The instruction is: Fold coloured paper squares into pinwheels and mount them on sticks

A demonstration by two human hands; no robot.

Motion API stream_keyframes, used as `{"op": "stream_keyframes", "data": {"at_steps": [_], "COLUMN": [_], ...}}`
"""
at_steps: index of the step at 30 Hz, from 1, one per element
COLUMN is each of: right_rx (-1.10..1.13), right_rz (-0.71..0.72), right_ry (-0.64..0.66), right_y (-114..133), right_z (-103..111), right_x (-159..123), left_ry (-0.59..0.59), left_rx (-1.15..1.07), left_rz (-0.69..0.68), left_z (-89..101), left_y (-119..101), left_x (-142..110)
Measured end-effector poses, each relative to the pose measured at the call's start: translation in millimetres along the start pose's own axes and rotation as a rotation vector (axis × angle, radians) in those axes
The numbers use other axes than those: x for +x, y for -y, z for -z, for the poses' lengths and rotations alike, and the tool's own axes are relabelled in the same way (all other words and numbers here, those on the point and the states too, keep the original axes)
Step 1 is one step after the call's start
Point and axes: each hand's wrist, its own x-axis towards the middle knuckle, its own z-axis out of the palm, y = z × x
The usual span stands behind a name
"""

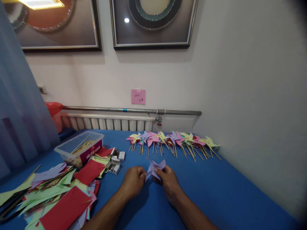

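Forearms (pixel 192 209) reach in, the right hand (pixel 170 182) pinching a lilac pinwheel (pixel 153 166) between its fingertips, seemingly mid-fold and needing steady pressure, beside the left hand's (pixel 133 180) narrowly curled fingers, grip unclear.

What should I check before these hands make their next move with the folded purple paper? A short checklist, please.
1. Purple paper held: ok, the right hand pinches it near its middle.
2. Left hand gripping too: cannot tell; its fingers are by the paper's left edge.
3. Pin through the paper's middle: cannot tell, the right thumb is in the way.
4. Stick on the purple paper: not ok, none shows.
5. Spare sticks in view: ok, some are in the clear plastic box.
6. Pinwheels away from the hands: ok, they lie in a row beyond them.
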Motion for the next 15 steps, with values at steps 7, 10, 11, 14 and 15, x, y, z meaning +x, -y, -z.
{"op": "stream_keyframes", "data": {"at_steps": [7,10,11,14,15], "right_rx": [0.009,0.014,0.016,0.009,0.006], "right_rz": [-0.017,-0.020,-0.017,-0.004,0.000], "right_ry": [0.009,0.010,0.008,0.009,0.011], "right_y": [-0.4,1.0,1.4,0.9,0.0], "right_z": [1.2,0.3,0.1,0.0,0.4], "right_x": [0.5,-0.9,-1.5,-2.3,-1.9], "left_ry": [-0.010,-0.013,-0.015,-0.021,-0.019], "left_rx": [0.007,0.006,0.005,-0.006,-0.009], "left_rz": [0.000,-0.005,-0.009,-0.017,-0.017], "left_z": [-0.5,-0.5,-0.6,-1.4,-1.6], "left_y": [0.4,1.3,1.6,2.3,2.4], "left_x": [0.3,0.3,0.3,0.5,0.6]}}
